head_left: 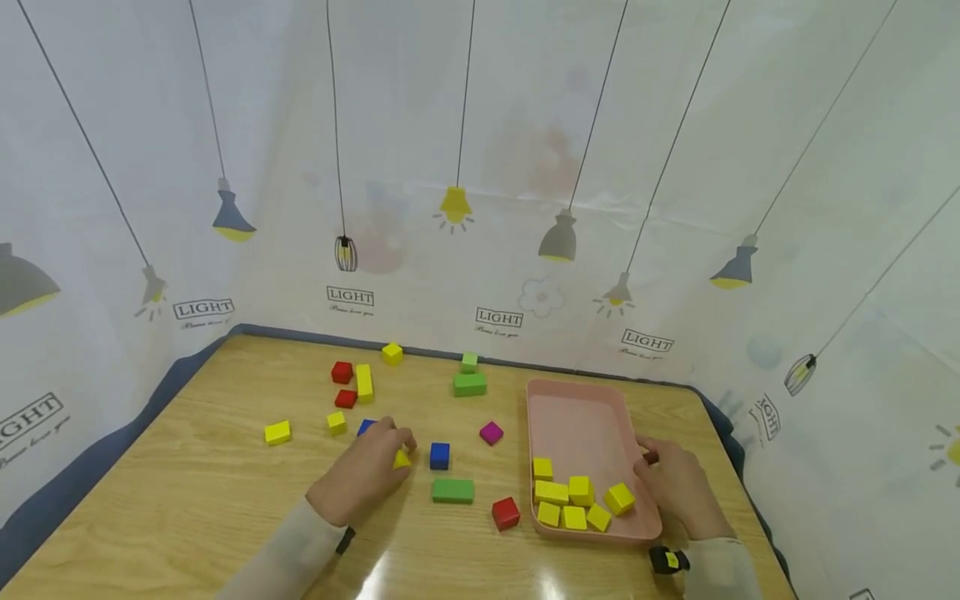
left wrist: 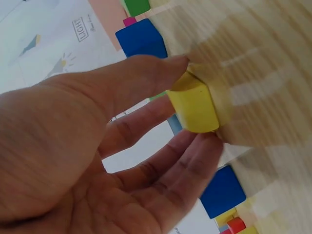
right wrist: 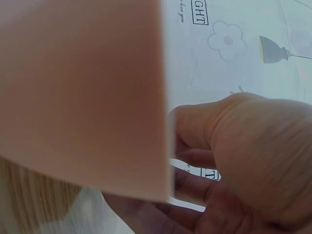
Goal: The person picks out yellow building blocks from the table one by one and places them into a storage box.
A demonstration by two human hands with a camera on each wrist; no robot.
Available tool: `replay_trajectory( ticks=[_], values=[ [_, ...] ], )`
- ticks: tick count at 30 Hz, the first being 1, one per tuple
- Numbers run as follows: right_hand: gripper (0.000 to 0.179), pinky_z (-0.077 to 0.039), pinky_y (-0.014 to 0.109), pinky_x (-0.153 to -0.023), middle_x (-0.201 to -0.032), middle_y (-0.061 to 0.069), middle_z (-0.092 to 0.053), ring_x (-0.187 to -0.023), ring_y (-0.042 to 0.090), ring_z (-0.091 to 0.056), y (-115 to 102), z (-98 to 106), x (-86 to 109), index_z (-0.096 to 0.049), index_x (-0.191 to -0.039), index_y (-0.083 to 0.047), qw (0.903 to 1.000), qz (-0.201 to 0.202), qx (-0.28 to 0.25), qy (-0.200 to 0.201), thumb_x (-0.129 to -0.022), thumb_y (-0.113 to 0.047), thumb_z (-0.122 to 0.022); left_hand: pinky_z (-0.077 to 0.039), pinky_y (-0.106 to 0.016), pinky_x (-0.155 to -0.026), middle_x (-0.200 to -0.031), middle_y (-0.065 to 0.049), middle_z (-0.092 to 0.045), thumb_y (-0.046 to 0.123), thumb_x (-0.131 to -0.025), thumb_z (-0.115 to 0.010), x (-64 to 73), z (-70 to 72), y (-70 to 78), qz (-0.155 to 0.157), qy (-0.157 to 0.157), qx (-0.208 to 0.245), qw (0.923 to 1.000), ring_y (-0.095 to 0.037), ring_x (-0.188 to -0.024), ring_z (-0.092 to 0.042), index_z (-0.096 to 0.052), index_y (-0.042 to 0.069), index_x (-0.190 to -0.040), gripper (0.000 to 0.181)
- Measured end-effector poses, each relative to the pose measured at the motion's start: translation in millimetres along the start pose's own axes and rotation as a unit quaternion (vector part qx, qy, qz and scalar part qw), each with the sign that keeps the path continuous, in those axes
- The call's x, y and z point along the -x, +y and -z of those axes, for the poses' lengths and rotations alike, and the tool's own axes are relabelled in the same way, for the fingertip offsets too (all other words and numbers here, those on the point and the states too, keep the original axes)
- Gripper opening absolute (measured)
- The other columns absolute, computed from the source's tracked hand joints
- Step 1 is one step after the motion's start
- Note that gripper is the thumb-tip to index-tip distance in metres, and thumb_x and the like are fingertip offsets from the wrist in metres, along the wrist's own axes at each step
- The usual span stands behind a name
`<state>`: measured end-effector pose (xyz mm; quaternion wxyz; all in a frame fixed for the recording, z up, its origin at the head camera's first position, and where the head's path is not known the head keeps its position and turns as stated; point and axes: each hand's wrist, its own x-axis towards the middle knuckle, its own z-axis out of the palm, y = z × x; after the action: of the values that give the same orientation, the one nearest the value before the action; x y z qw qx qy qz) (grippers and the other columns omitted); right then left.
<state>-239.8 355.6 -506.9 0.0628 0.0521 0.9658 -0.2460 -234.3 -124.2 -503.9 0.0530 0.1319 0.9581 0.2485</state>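
My left hand [head_left: 367,471] pinches a yellow block [left wrist: 196,107] between thumb and fingertips, low over the table. One blue block [head_left: 367,427] is partly hidden behind that hand, and a second blue block [head_left: 439,456] stands to its right. At the right, a pink tray [head_left: 585,408] holds several yellow blocks [head_left: 574,503] gathered in its near end. My right hand [head_left: 678,483] grips the tray's right wall, which blocks much of the right wrist view; some of its fingertips are hidden there.
Green blocks [head_left: 453,491], a red cube [head_left: 506,513] and a magenta block [head_left: 491,432] lie between left hand and tray. Farther left are red blocks [head_left: 342,372] and loose yellow blocks [head_left: 277,432]. Two light green blocks [head_left: 470,384] sit near the back edge, before a printed curtain [head_left: 420,125].
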Motion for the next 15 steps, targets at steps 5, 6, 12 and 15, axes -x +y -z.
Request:
replay_trajectory(
  ticks=[5, 6, 12, 15],
  values=[
    [0.06, -0.063, 0.042, -0.081, -0.123, 0.025, -0.082, -0.093, 0.026, -0.07, 0.1, 0.9, 1.2, -0.059, -0.165, 0.004, 1.0, -0.006, -0.001, 0.001, -0.108, -0.011, -0.069, -0.068, -0.052, -0.104, -0.118, -0.012, -0.075, 0.0, -0.098, -0.091, 0.2, 1.6, -0.5, -0.006, -0.002, 0.003, 1.0, -0.024, -0.107, -0.071, -0.084, 0.008, -0.116, 0.021],
    [0.06, -0.063, 0.043, -0.082, -0.123, 0.025, -0.082, -0.093, 0.026, -0.071, 0.0, 0.9, 1.4, -0.059, -0.165, 0.004, 1.0, -0.005, 0.0, 0.002, -0.108, -0.011, -0.069, -0.068, -0.052, -0.103, -0.117, -0.012, -0.076, -0.002, -0.097, -0.091, 0.3, 1.9, -0.5, -0.011, 0.001, 0.004, 0.9999, -0.024, -0.107, -0.071, -0.085, 0.007, -0.115, 0.021],
    [0.06, -0.063, 0.041, -0.081, -0.124, 0.026, -0.083, -0.093, 0.026, -0.071, -1.7, 1.8, 0.5, -0.059, -0.164, 0.005, 1.0, 0.001, 0.003, 0.005, -0.108, -0.011, -0.069, -0.069, -0.051, -0.102, -0.115, -0.012, -0.078, -0.003, -0.097, -0.091, -2.3, 4.5, -0.1, -0.024, 0.013, 0.002, 0.9996, -0.025, -0.109, -0.075, -0.085, 0.005, -0.118, 0.024],
    [0.06, -0.061, 0.039, -0.078, -0.123, 0.026, -0.083, -0.091, 0.025, -0.07, -2.1, 2.4, 0.1, -0.06, -0.164, 0.006, 1.0, 0.004, 0.003, 0.004, -0.107, -0.011, -0.069, -0.069, -0.049, -0.103, -0.117, -0.01, -0.078, -0.002, -0.099, -0.09, -3.8, 6.8, 0.3, -0.016, 0.013, 0.003, 0.9998, -0.024, -0.11, -0.074, -0.084, 0.005, -0.122, 0.025]
  ],
)
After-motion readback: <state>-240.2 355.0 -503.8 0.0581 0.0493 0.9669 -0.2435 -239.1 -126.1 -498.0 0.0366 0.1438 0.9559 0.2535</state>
